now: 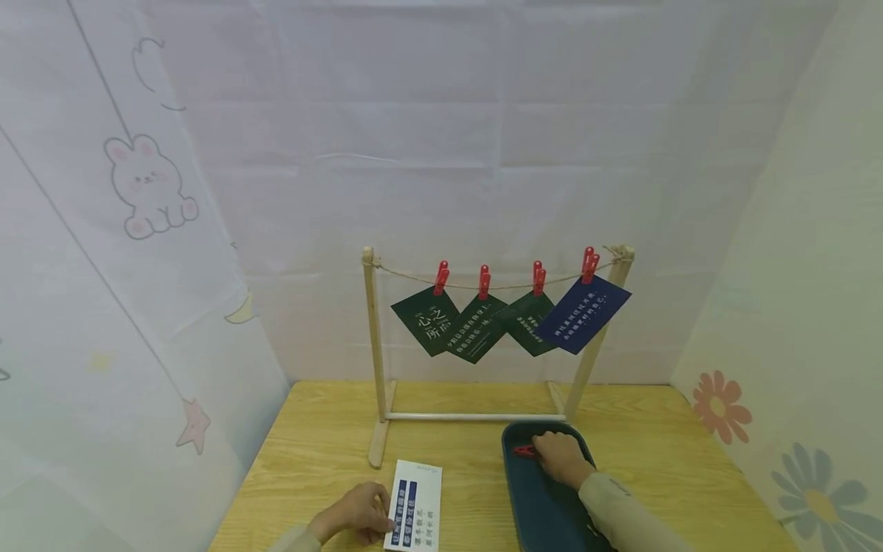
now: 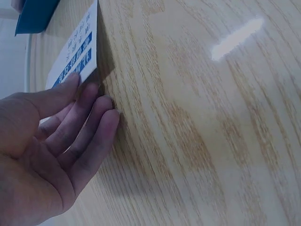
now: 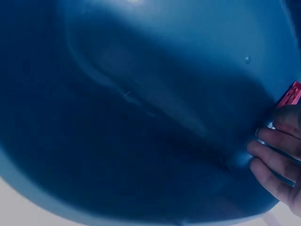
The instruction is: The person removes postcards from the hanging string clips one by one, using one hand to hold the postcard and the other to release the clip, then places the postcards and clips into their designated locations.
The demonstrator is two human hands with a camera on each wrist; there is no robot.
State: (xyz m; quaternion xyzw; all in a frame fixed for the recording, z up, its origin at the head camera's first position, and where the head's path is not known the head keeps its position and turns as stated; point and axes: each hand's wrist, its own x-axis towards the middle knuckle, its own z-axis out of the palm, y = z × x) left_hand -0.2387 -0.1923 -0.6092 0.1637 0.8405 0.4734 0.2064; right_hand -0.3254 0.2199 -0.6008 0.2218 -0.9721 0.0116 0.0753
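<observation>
In the head view my left hand [image 1: 362, 509] is at the left edge of a white card [image 1: 427, 494] with blue bands and printed characters. The left wrist view shows the thumb on top of the card [image 2: 81, 46] and a finger underneath, pinching one corner that stands off the table. My right hand [image 1: 562, 458] is inside the dark blue tray [image 1: 526, 498], its fingers gripping a red clothespin [image 1: 524, 451]. Part of that clothespin [image 3: 291, 95] shows past the fingertips in the right wrist view; the hand covers the rest.
Behind the tray stands a wooden rack [image 1: 375, 337] with a twine line [image 1: 414, 276]. Red clothespins hold several cards on it, dark green ones [image 1: 426, 320] and a blue one [image 1: 586, 314] at the right. Printed cloth walls [image 1: 441, 176] surround the wooden table [image 1: 662, 460].
</observation>
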